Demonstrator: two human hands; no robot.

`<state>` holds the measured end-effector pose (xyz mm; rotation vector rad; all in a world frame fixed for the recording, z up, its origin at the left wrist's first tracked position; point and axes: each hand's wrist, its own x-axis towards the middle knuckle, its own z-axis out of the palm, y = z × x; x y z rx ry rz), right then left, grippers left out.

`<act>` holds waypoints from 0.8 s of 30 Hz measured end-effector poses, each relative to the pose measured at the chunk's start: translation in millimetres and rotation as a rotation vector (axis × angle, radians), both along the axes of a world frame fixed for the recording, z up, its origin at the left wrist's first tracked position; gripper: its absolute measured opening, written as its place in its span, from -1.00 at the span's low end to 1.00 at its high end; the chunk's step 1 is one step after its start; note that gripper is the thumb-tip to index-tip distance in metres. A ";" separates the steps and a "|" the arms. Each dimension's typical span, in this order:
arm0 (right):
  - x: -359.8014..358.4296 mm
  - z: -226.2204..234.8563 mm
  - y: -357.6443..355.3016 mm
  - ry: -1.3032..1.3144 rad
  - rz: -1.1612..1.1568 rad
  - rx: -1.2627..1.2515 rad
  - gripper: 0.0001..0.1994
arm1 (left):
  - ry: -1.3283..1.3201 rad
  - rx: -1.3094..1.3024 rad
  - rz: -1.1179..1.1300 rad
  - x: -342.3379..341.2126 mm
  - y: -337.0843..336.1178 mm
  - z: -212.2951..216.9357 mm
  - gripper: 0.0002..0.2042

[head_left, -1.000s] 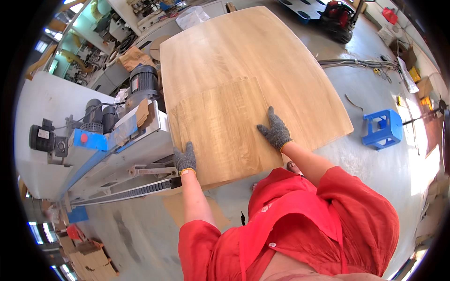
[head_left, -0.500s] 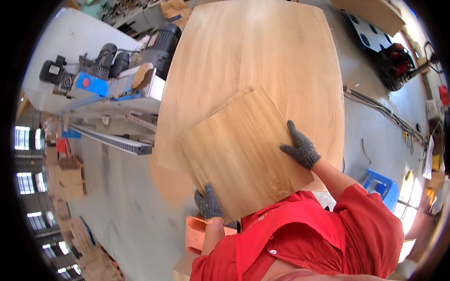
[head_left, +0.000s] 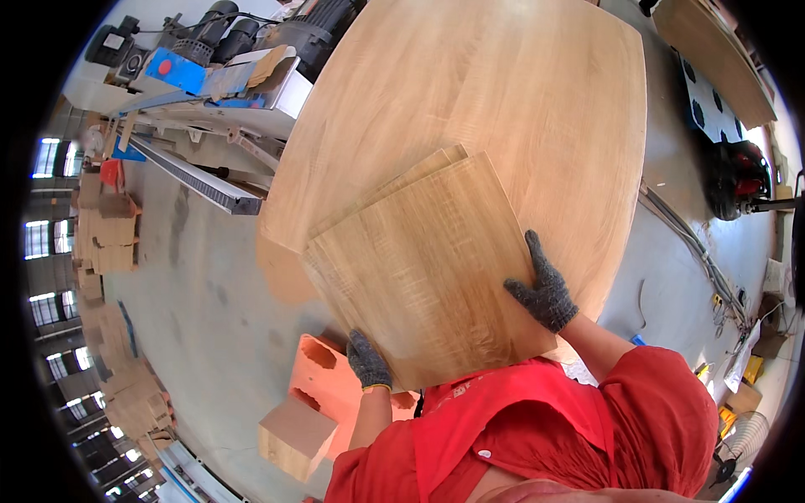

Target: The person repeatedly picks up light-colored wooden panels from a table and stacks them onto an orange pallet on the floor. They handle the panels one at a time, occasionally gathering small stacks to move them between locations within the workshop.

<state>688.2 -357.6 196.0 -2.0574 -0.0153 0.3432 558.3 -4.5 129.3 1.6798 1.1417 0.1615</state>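
A thin square wood-grain board (head_left: 428,268) lies tilted over the near end of a large pale wooden panel (head_left: 503,92). At least one more board (head_left: 386,194) shows beneath it, its edge sticking out at the far left side. My left hand (head_left: 367,360), in a dark grey knit glove, grips the near left edge, thumb on top and fingers partly hidden. My right hand (head_left: 547,289), gloved alike, holds the right edge with its thumb over the top face. The boards' near edge is close to my red apron (head_left: 520,411).
Left of me stand an orange plastic holder (head_left: 314,356) and a wooden block (head_left: 293,436). A machine with motors and a metal rail (head_left: 197,180) borders the panel's far left. To the right are floor cables (head_left: 692,230) and a red-black wheeled machine (head_left: 738,180). Cardboard stacks (head_left: 109,235) stand far left.
My view has shifted and turned, bringing the orange holder and wooden block more into sight. Both hands keep their hold on the boards, which have moved little relative to me.
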 end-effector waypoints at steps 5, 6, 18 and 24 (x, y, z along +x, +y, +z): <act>0.4 7.5 -0.7 0.070 0.013 -0.008 -0.13 | -0.089 -0.077 0.100 -11.9 -0.6 -23.5 -0.47; -4.1 9.1 1.1 0.082 0.008 0.012 -0.13 | -0.095 -0.058 0.113 -14.6 -2.6 -20.0 -0.47; 13.0 0.2 -6.3 0.035 -0.011 0.000 -0.14 | -0.102 -0.126 0.085 1.9 -17.1 -27.4 -0.47; -19.1 2.8 -16.5 0.046 -0.003 -0.020 -0.17 | -0.010 -0.001 0.065 -27.2 -32.3 -38.4 -0.45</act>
